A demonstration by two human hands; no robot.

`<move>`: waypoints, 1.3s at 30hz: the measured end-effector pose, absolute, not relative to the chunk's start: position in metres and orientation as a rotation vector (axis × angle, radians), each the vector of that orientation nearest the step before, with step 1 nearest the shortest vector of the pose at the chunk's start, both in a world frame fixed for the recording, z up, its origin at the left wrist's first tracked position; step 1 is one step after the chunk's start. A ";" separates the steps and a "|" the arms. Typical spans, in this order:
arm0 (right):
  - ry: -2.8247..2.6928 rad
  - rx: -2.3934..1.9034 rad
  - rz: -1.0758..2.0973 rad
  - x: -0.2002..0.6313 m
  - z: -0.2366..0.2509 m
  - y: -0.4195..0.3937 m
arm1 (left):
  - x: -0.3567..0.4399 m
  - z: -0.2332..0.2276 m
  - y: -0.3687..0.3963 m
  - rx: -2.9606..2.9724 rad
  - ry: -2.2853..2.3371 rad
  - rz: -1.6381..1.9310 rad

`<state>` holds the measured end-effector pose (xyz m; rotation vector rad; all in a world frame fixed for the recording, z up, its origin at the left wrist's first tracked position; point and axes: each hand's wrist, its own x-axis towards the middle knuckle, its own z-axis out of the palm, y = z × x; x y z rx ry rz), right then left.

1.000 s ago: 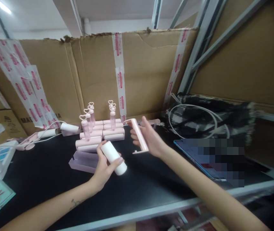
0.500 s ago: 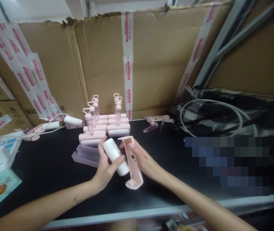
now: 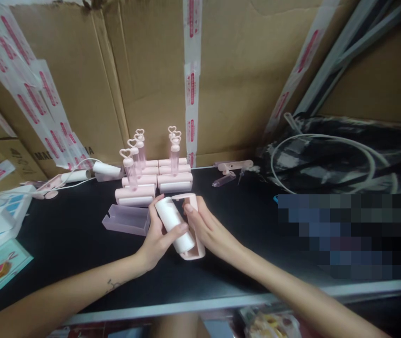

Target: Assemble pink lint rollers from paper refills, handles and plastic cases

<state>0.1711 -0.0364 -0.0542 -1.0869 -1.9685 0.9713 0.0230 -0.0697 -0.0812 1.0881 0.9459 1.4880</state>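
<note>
My left hand (image 3: 158, 241) is closed around a white roll (image 3: 170, 217), which it holds at a slant. My right hand (image 3: 205, 227) grips a pink roller holder (image 3: 199, 249) with bent ends. The roll's lower end overlaps the holder's bottom end, and its upper end is beside the holder's top arm. Whether the roll is seated cannot be seen. Just left of my left hand, a translucent purple tray (image 3: 126, 224) lies on the black table. Behind it stand pink roller units (image 3: 135, 192), several with upright clear tubes (image 3: 175, 159) topped by hearts.
A white roll with a cord (image 3: 107, 169) lies at the back left, near a power strip (image 3: 13, 206). A teal box (image 3: 8, 260) sits at the left. Pink parts (image 3: 235, 165) lie back right, near a coiled white cable (image 3: 274, 164). Cardboard (image 3: 151, 70) walls the back.
The white roll and pink holder have come together, the roll now partly covering the holder. The holder has turned and its lower end has risen. The view has tilted down slightly.
</note>
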 end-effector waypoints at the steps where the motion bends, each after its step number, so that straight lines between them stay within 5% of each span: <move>1: -1.978 -1.084 0.975 0.171 -0.055 -0.037 | 0.023 -0.081 -0.070 1.156 0.916 1.457; 21: -1.925 -1.034 0.752 0.167 -0.058 -0.045 | 0.020 -0.052 -0.068 1.667 1.133 1.205; 29: -2.180 -0.870 0.576 0.185 -0.044 -0.031 | -0.005 -0.017 -0.080 2.245 1.544 0.570; 35: -2.533 -0.827 0.048 0.174 -0.060 -0.043 | -0.004 -0.030 -0.098 2.562 1.761 0.107; 39: -2.627 -0.693 -0.009 0.169 -0.071 -0.051 | -0.003 -0.036 -0.106 2.561 1.836 -0.125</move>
